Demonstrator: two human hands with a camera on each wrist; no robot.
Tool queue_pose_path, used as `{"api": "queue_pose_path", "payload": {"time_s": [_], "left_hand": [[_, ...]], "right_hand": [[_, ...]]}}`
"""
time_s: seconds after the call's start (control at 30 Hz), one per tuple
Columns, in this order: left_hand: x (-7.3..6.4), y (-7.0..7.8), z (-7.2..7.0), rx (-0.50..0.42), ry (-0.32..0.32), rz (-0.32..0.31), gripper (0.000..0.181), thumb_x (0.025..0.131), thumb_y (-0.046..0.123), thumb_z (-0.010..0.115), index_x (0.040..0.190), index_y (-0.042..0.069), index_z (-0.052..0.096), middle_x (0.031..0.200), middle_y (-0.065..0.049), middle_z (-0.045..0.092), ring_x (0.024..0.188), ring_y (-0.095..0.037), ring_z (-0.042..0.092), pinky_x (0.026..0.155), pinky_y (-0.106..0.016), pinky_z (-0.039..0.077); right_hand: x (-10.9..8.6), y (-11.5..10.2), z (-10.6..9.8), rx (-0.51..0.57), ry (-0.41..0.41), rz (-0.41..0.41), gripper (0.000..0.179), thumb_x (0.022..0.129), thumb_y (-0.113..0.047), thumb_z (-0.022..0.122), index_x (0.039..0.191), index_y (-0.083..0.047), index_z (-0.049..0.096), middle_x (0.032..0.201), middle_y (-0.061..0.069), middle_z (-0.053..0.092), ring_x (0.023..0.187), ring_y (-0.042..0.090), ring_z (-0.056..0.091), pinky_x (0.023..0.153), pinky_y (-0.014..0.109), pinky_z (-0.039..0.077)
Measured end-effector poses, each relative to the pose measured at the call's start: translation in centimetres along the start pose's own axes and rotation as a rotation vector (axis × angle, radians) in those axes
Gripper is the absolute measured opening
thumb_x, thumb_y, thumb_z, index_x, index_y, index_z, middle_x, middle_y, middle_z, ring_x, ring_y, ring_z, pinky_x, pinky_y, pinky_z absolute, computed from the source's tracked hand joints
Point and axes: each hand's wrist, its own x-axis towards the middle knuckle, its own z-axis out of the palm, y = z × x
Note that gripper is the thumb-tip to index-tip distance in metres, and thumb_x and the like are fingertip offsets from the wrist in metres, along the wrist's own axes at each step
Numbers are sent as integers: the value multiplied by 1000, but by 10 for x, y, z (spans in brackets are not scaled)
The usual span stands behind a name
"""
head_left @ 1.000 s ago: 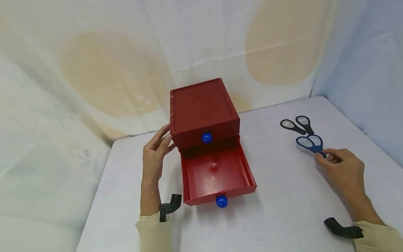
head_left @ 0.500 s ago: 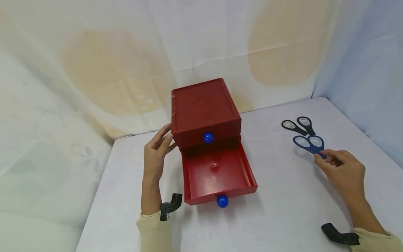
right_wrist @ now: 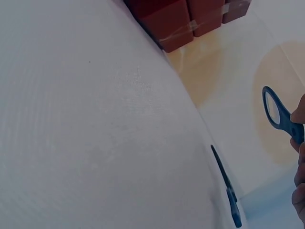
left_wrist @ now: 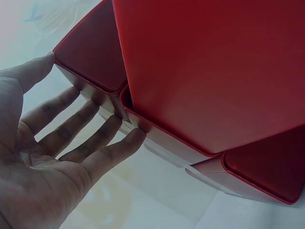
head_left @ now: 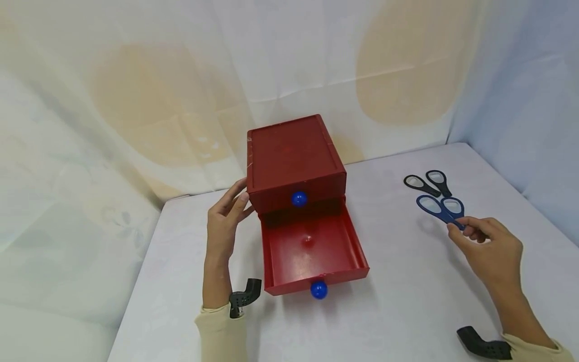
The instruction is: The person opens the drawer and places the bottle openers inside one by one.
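Behind the drawer unit hangs a pale cloth (head_left: 289,55) with tan patches; beneath the unit is a white-covered table (head_left: 402,296). The red drawer unit (head_left: 294,156), taken as reference, has its upper drawer (head_left: 271,200) in line under the top panel, inside hidden from view. Its lower drawer (head_left: 298,264) stands out toward the person, open above, the red floor exposed and bearing a small round bump (head_left: 308,240). The right hand (head_left: 493,246) is well to the right of the unit, thumb and fingertips clamped on the handle of a blue magnifier (right_wrist: 288,123). The left hand (head_left: 222,221) is at the unit's left side, fingers spread apart, fingertips touching the side wall and thumb at the front edge. Each forearm shows a beige sleeve with a black mount at the wrist: the left mount (head_left: 245,297) just left of the lower drawer, the right mount (head_left: 484,346) well to the drawer's right. The held magnifier is right of the unit, raised off the table. A second blue magnifier (head_left: 452,205) lies right of the unit, partly overlapped by the held one in the head view; two black magnifiers, one nearer the unit (head_left: 413,181) and one farther (head_left: 437,177), lie just beyond it. Smallest are the unit's blue knobs, upper (head_left: 299,198) and lower (head_left: 318,290), one per drawer front
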Motion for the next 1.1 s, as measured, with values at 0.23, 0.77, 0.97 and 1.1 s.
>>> {"api": "queue_pose_path", "payload": {"time_s": [0.23, 0.77, 0.97, 1.1], "left_hand": [[1, -1, 0, 9, 2, 4, 40, 101, 21, 60, 141, 14, 59, 141, -9, 58, 121, -29, 61, 91, -42, 56], [2, -2, 0, 4, 1, 0, 40, 102, 20, 60, 141, 12, 59, 141, -9, 58, 122, -29, 61, 92, -43, 56], [2, -2, 0, 10, 0, 4, 40, 102, 21, 60, 141, 13, 59, 141, -9, 57, 121, -29, 61, 91, -43, 56], [2, -3, -1, 8, 3, 1, 40, 101, 22, 61, 141, 14, 60, 141, -8, 57, 121, -29, 61, 91, -42, 56]], "right_hand": [[-1, -7, -1, 55, 27, -32, 22, 77, -1, 82, 98, 3, 75, 77, -8, 56, 72, 3, 48, 67, 8, 38], [-3, -16, 1, 92, 32, -65, 23, 75, 4, 82, 97, 4, 75, 77, -7, 56, 73, 4, 48, 69, 7, 39], [-5, -20, 0, 101, 32, -69, 23, 75, 6, 82, 97, 5, 75, 78, -6, 57, 73, 4, 49, 71, 8, 40], [-8, -26, 1, 118, 30, -100, 24, 74, 7, 82, 96, 5, 75, 78, -3, 57, 74, 4, 49, 71, 8, 40]]}}
